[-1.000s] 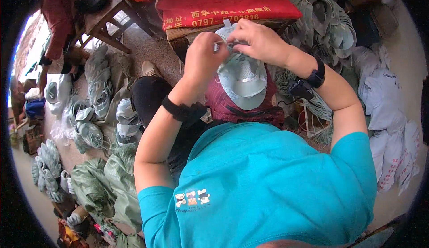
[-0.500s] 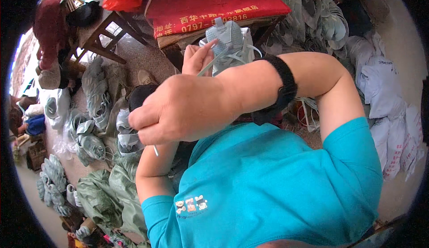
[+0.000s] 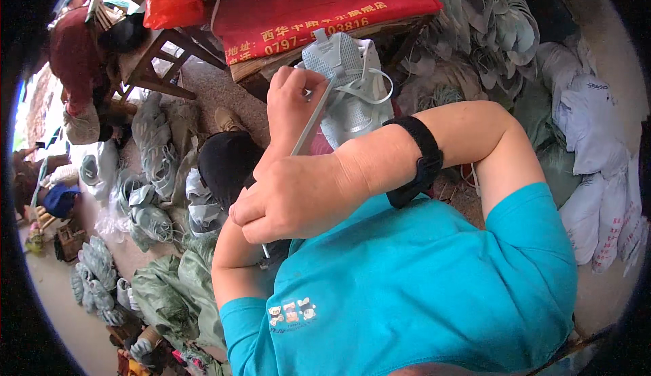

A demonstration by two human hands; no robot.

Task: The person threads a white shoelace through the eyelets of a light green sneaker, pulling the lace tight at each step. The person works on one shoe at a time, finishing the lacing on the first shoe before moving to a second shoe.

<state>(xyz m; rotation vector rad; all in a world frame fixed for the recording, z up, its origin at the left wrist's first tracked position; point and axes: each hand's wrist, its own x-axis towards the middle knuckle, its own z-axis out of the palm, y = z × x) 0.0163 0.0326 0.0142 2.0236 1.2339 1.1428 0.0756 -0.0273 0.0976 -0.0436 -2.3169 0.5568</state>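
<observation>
A pale grey-green shoe upper [image 3: 356, 115] with a mesh tongue stands in front of me at the edge of a wooden bench. From its eyelets a flat pale shoelace [image 3: 313, 124] stretches tight down toward me. My left hand [image 3: 293, 98] is curled beside the tongue, its finger and thumb closed at the lace near the eyelets. Nearer my body, my right hand [image 3: 302, 196] is closed on the same lace, and the lace's tip pokes out below the fist. A second loop of lace curves out at the shoe's right. My right wrist wears a black band [image 3: 424, 149].
A red printed cloth [image 3: 325, 16] covers the bench [image 3: 261, 71]. Bundles of grey shoe parts [image 3: 481, 16] hang at the far right, with white sacks [image 3: 586, 125] below. More shoe uppers [image 3: 152, 145] and green sacks [image 3: 163, 284] lie at left. Another person [image 3: 78, 50] sits at far left.
My right hand has drawn back toward my body, with the lace taut behind it. The left index finger, stretched out before, is now bent in. More of the shoe shows.
</observation>
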